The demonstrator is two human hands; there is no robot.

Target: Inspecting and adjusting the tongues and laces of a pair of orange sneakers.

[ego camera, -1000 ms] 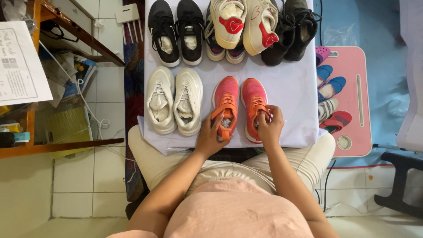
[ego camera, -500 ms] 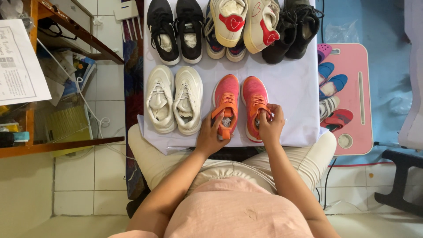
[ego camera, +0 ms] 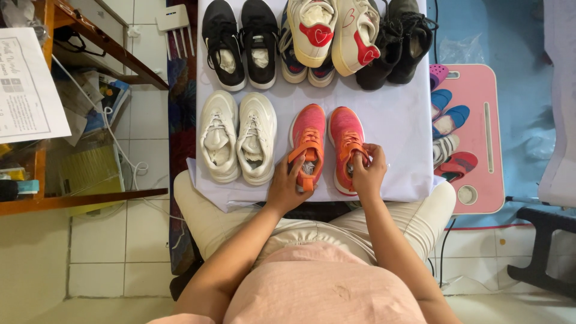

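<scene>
Head view: far left of the left hand (ego camera: 287, 187) lies a white rectangular printed sheet (ego camera: 27, 87). Before both hands on the white cloth (ego camera: 396, 126), the pink-orange shoes (ego camera: 327, 144) point away, long axes fore-aft. Left hand grips the left shoe; right hand (ego camera: 367, 171) pinches the right shoe's strap.

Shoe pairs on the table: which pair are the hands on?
The pink-orange pair, front row, on the viewer's right. Left hand and right hand each rest on one shoe. The white pair beside it and the back row go untouched.
</scene>
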